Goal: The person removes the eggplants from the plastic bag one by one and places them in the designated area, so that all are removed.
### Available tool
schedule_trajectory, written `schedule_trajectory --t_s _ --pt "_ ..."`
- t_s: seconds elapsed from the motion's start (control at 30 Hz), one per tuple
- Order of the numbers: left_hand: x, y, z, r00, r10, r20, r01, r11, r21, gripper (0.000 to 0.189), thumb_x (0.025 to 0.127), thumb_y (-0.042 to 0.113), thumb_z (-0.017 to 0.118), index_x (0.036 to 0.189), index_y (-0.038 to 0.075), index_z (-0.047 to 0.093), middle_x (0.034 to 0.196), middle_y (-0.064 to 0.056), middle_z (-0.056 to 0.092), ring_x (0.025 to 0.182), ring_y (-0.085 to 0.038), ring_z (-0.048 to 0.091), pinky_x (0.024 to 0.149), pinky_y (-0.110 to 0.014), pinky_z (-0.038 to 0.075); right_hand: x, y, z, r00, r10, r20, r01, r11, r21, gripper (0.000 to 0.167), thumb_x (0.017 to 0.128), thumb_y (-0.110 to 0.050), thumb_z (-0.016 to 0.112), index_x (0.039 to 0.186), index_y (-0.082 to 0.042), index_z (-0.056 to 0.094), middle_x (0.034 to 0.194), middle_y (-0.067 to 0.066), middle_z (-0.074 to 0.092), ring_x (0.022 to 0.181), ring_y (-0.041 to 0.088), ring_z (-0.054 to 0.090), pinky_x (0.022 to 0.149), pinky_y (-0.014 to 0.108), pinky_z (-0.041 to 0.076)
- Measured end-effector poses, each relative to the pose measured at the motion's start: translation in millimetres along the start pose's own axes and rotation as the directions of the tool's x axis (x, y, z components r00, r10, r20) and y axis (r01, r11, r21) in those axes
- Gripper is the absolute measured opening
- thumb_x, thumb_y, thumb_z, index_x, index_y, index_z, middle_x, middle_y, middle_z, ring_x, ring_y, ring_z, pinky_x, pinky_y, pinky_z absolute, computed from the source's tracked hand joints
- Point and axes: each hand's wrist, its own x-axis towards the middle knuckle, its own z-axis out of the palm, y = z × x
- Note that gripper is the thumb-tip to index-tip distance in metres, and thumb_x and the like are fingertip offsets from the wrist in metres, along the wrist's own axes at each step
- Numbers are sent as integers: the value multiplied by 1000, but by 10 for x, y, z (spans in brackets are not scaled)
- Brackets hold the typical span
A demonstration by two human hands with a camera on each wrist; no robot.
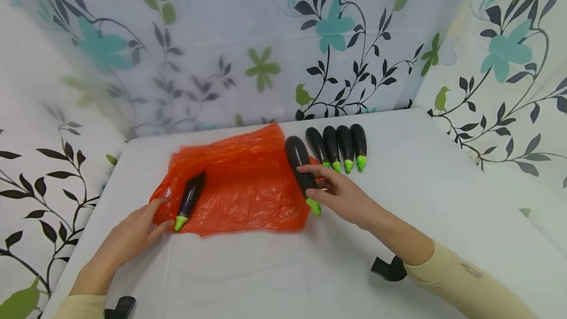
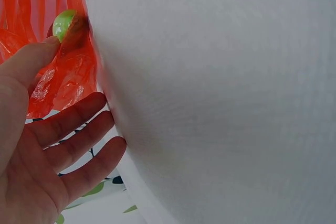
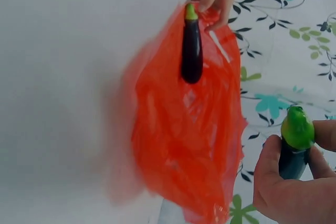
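- Gripping one dark eggplant (image 1: 298,154) between thumb and fingers near its green end, the right hand (image 1: 336,193) has it over the right end of the bag, green end toward the person.
- The left hand (image 1: 133,233) is spread, its fingers fairly straight, thumb and forefinger apart; it touches the left edge of the bag, the thumb beside a green stem end. In the left wrist view three fingers and the thumb show; the remaining finger is hidden.
- One red plastic bag (image 1: 252,191) lies crumpled and sheer between the two hands, its back edge standing up in folds.
- A second eggplant (image 1: 190,196) lies slanted on the red film at the left, green end nearest the left hand. Some film covers part of that end in the left wrist view; whether the rest is inside the bag, I cannot tell.
- Four more eggplants (image 1: 345,144) lie side by side just beyond the right hand, green ends toward the person, making six in all.
- Two pale yellow sleeves (image 1: 460,279) and two black pieces (image 1: 392,270) show, one of each at either wrist.
- One white table (image 1: 248,279) carries the bag and the row.
- Patterned cloth (image 1: 195,43) with leaves, birds and blue flowers hangs behind and at both sides.
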Motion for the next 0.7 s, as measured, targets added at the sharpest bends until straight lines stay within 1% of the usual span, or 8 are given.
schedule_trajectory --t_s 0.1,0.2,0.33,0.43,0.53,0.6,0.7 --pt "-1 5 -4 1000 4 0 -4 1000 -4 61 89 34 71 133 1 44 107 -22 63 91 -37 60 76 -60 51 -23 75 -86 999 -14 -43 12 999 -42 42 98 -24 61 139 -29 52 127 11 52 107 28 57 84 41 52" --pt "-1 11 -9 1000 4 1 -4 1000 -4 61 90 34 71 133 1 44 108 -22 63 92 -38 60 77 -60 50 -63 143 -187 997 -17 -74 11 998 -68 44 98 -27 61 141 -29 49 126 13 51 108 28 58 87 40 53" --pt "-2 18 -14 1000 2 -3 -2 1000 2 60 90 33 70 133 1 44 108 -22 63 92 -38 60 77 -60 51 -127 225 -338 995 -2 -99 -5 997 -74 51 98 -26 61 146 -28 43 135 15 48 115 30 58 93 43 51" --pt "-2 21 -16 1000 3 -7 -3 1000 2 59 89 32 71 132 1 44 105 -21 63 89 -36 60 76 -59 51 -167 293 -444 994 24 -108 -34 996 -85 55 98 -26 60 149 -29 39 139 16 47 116 31 58 97 50 48" --pt "-2 20 -15 1000 4 -6 -4 1000 2 58 89 32 71 132 1 45 103 -19 63 87 -34 60 74 -58 51 -204 376 -524 991 68 -112 -81 991 -108 56 98 -28 61 149 -28 39 140 18 46 116 31 59 98 53 46" --pt "-3 20 -13 1000 3 -5 -3 1000 3 58 89 32 71 132 1 45 102 -19 63 87 -33 60 74 -58 52 -226 439 -556 989 100 -110 -114 986 -120 57 97 -29 62 149 -27 39 139 19 46 116 31 59 97 54 46" --pt "-2 20 -14 1000 6 -3 -6 1000 5 59 89 31 71 133 1 44 103 -20 63 87 -34 60 74 -59 51 -242 545 -574 986 138 -95 -152 975 -160 57 96 -29 63 148 -23 41 134 20 50 115 32 59 94 52 49"
